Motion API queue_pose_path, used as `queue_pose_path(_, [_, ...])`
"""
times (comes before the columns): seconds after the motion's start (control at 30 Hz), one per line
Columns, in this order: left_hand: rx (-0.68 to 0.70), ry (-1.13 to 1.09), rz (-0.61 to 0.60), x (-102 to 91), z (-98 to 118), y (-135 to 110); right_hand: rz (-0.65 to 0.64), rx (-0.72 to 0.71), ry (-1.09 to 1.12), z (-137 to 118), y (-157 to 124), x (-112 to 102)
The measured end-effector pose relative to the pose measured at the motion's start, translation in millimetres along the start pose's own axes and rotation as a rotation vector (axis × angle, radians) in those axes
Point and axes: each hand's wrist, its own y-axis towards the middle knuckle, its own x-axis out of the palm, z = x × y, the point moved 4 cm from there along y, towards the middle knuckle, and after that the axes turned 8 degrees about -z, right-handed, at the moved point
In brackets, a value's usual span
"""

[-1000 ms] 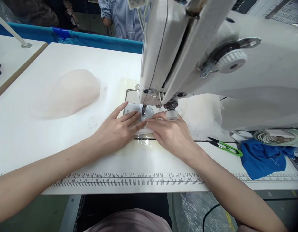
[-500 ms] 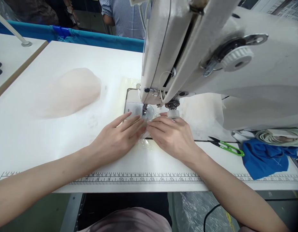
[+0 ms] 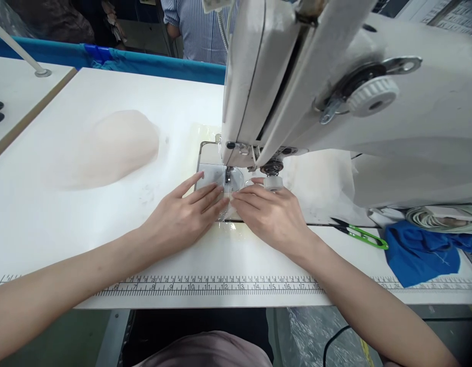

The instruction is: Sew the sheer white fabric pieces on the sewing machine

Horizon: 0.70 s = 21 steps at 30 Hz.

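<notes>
A sewing machine stands over the table, its presser foot above the metal plate. A thin, clear, shiny strip, perhaps plastic, runs from the foot toward the table's front, between my hands. My left hand lies flat left of the foot, fingers spread and fingertips at the strip's edge. My right hand is right of the foot, under a white knob. Its fingers are bent and pressed together at the strip; their grip is partly hidden.
Green-handled thread snips lie to the right, beside a blue cloth and a coil of pale tape. A sheer beige fabric piece rests on the left. A printed ruler follows the front edge. Behind the blue-edged table stands a person in a striped shirt.
My left hand has slid slightly left, its fingers more spread, so more of the clear strip shows. My right hand has hardly moved. The whole view has shifted a little.
</notes>
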Motion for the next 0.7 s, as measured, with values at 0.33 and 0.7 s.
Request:
queue_pose_path(0.33, [-0.040, 0.007, -0.005, 9.7, -18.0, 8.3, -0.039, 0.049, -0.018, 11.7, 4.8, 12.6])
queue_pose_path(0.7, [-0.007, 0.012, 0.043, 2.7, -7.6, 1.1, -0.007, 0.038, 0.011, 2.4, -1.0, 6.1])
